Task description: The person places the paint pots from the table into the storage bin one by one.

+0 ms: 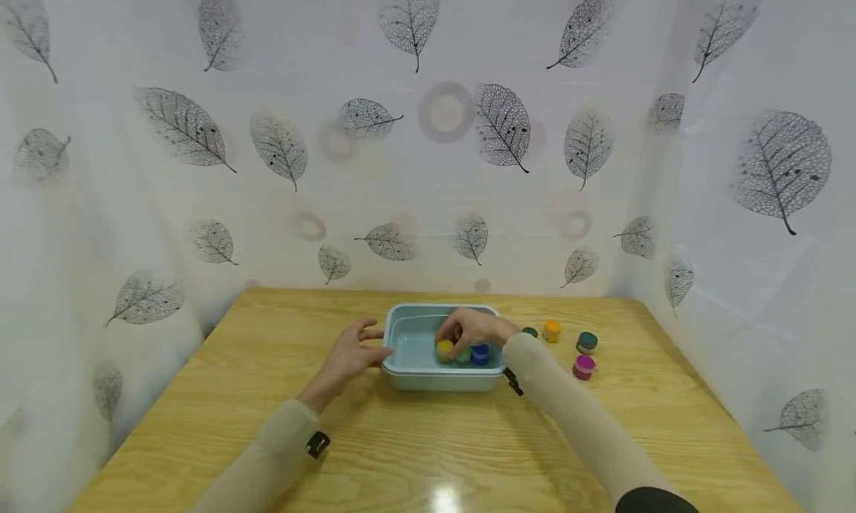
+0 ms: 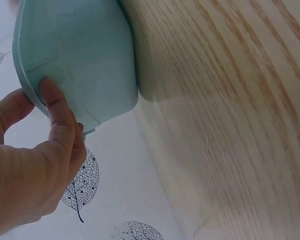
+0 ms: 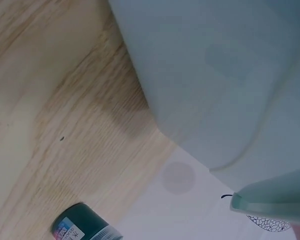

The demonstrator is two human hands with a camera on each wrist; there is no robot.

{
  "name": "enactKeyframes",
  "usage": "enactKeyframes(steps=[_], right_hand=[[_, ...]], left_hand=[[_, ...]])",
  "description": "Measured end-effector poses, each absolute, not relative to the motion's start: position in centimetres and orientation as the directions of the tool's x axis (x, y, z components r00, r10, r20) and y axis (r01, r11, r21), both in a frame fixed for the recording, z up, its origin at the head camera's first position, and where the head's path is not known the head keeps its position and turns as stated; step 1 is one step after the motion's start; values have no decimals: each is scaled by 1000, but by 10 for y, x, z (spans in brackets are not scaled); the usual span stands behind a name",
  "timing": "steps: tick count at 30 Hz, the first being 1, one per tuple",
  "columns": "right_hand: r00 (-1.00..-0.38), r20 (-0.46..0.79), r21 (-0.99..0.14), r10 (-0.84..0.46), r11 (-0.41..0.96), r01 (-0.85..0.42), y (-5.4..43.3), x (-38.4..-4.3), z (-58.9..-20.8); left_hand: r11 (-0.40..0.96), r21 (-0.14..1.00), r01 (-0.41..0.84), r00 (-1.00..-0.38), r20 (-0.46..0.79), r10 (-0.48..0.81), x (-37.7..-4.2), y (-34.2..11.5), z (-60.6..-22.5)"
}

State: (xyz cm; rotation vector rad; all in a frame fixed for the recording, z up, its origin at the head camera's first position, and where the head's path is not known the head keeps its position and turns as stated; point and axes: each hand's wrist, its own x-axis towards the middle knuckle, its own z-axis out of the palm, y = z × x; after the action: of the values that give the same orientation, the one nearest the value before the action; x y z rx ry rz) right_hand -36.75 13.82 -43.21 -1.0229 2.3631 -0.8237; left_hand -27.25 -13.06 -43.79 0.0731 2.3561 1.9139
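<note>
From my remote feed, I see the left hand (image 1: 351, 352) pinching the left rim of a pale blue plastic tub (image 1: 441, 383), its remaining fingers partly bent; I read that grip as steadying the tub against a nudge from inside. The right hand (image 1: 476, 326) reaches over the right side, thumb and fingers drawn close around a yellow paint jar (image 1: 444, 352). The right wrist view doesn't show me those fingertips, so I can't tell how firm the hold is.

The yellow jar sits low inside the tub near its front wall, below the right fingertips and well apart from the left hand. A green jar (image 1: 464, 355) and a blue jar (image 1: 480, 355) stand beside it, probably grouped there for easy reach.

Outside, on the wooden table (image 1: 401, 453) beyond the right wrist, I count a dark green jar (image 1: 530, 331), an orange jar (image 1: 551, 330), a teal jar (image 1: 587, 342) and a magenta jar (image 1: 584, 366).
</note>
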Motion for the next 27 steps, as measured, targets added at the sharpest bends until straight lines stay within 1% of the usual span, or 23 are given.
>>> enactKeyframes(steps=[13, 22, 24, 27], right_hand=[[-636, -149, -665, -757, 553, -502, 140, -363, -431], [-623, -108, -668, -775, 521, -532, 148, -359, -423], [-633, -111, -680, -766, 523, -513, 152, -357, -419], [-661, -116, -733, -741, 513, -446, 160, -354, -414]], left_hand=[[211, 977, -31, -993, -55, 106, -274, -130, -439], [216, 975, -51, -992, -74, 100, -272, -129, -437], [214, 975, -56, -992, -79, 99, -273, -129, -437], [215, 975, -58, -992, -80, 96, -272, -130, -437]])
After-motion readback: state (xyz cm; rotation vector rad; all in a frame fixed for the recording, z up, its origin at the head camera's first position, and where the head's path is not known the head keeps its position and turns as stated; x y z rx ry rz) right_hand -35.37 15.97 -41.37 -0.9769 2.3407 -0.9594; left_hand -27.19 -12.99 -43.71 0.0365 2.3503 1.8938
